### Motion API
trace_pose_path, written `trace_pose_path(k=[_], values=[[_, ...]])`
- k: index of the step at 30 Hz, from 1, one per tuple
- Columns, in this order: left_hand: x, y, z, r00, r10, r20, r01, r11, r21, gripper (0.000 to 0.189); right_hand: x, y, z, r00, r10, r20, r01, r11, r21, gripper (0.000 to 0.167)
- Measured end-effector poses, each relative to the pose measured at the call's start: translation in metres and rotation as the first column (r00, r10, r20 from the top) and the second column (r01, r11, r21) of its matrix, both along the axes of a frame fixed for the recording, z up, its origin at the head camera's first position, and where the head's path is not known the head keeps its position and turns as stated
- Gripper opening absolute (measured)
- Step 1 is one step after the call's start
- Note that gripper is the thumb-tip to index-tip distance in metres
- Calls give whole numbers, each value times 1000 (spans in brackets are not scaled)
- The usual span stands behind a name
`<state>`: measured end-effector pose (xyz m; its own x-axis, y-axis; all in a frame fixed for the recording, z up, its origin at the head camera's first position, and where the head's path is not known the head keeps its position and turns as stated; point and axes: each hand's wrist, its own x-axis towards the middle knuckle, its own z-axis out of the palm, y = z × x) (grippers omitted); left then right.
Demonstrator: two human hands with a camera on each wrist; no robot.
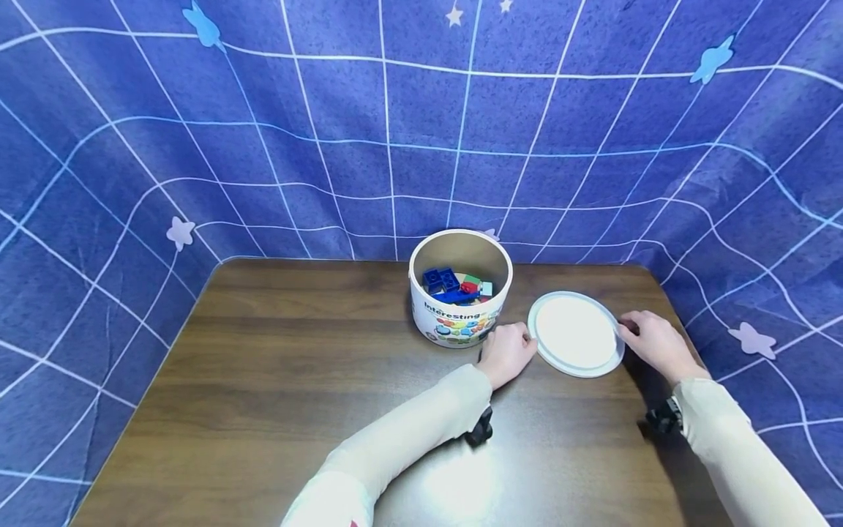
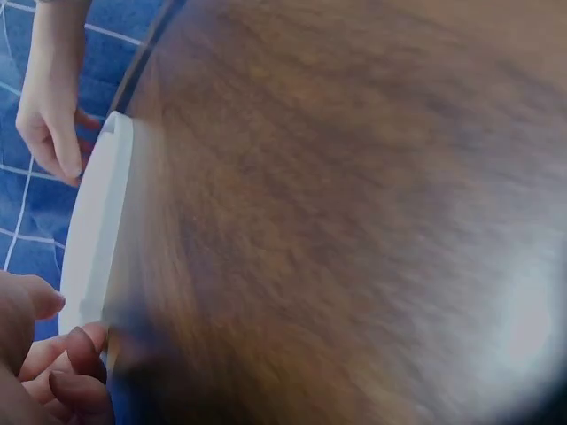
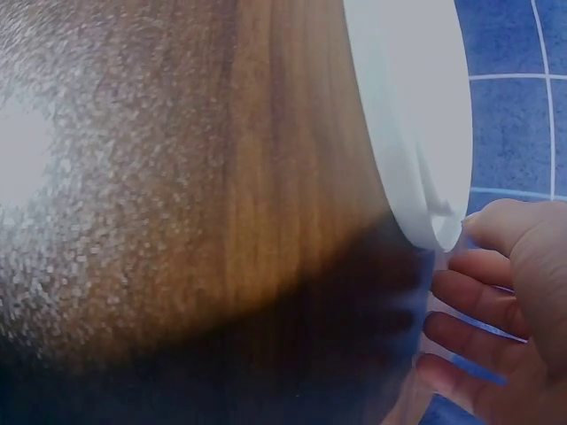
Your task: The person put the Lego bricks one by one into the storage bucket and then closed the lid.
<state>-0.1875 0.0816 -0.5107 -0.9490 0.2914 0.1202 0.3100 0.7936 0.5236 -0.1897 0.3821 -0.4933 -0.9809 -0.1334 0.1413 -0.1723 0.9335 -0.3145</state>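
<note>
A round white lid (image 1: 576, 333) lies flat at the right of the table, close to its surface. My left hand (image 1: 507, 353) pinches the lid's left edge, with the thumb above and curled fingers (image 2: 84, 354) at the rim. At the opposite edge, my right hand (image 1: 656, 345) holds the rim between thumb and index finger; its other fingers (image 3: 474, 292) are loosely bent beside the lid. Just left of the lid stands a white printed bucket (image 1: 454, 322), uncovered. Blue, red, green and pale toy bricks (image 1: 454, 285) are inside it.
The brown wooden table (image 1: 296, 380) reaches far to the left of the bucket. Behind it and at both sides hangs a blue curtain (image 1: 342, 132) with white lines and stars. A bright glare lies on the tabletop near the front.
</note>
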Motion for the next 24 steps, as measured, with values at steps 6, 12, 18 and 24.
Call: trace_pose_path(k=[6,12,18,24], values=[[-7,6,7,997,41,67,-40,999,-10,23,-2,1,-2,999,-6,43,6,1000,19,28],[-14,11,9,992,76,100,-75,997,-11,34,-3,2,-4,997,-24,70,22,999,27,28],[-16,15,10,984,100,147,-103,995,16,34,-4,1,-2,995,-41,93,39,999,29,25],[-17,17,12,974,120,194,-125,992,14,36,-3,0,0,994,-44,100,41,999,26,21]])
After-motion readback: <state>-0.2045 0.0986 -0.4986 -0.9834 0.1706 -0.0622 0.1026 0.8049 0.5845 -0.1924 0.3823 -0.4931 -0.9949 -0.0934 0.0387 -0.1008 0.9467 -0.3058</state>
